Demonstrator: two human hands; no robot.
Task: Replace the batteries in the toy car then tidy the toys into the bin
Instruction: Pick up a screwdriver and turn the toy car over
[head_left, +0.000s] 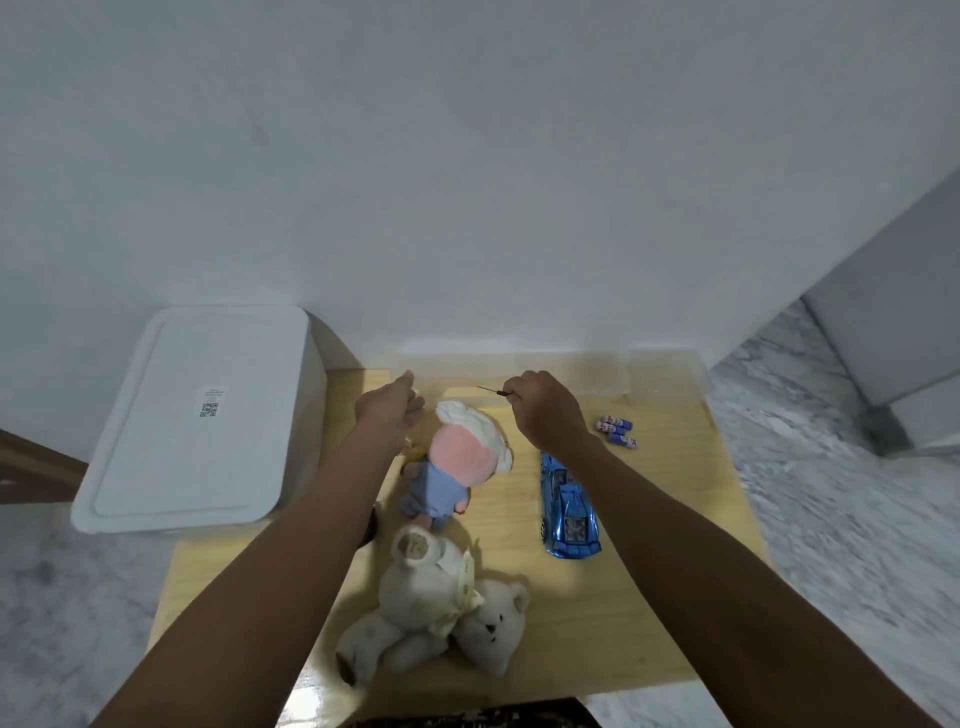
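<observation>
The head view looks down on a small wooden table (649, 597) set against a white wall. The right hand (545, 410) hovers over the far edge of the table, its fingers curled round the handle of a thin screwdriver (491, 389) whose shaft points left. The left hand (387, 410) reaches toward the far left corner, fingers roughly straight and holding nothing that shows; whether the fingertips touch anything there cannot be told.

The toy car (569, 512), blue and shiny, lies on the right half of the table, just below the right wrist, wheels down as far as can be seen, its nose toward the far edge. Its underside is hidden, so the battery cover cannot be seen. A small cluster of batteries (616, 431) lies near the far right corner, well apart from the car; whether they are new or spent cannot be told.

A doll (457, 467) with a pink face and white hat lies in the middle of the table, between the two arms. A pale bear (441, 608) lies by the near edge. The bin (197, 415), white and with its lid on, stands on the floor just off the table's left edge.

Judged from this, the task is near its start: the tool is in hand, but the car is untouched and upright. Left to do appear to be opening the car, swapping the batteries, closing it, taking the lid off the bin and putting the car, doll and bear inside.
</observation>
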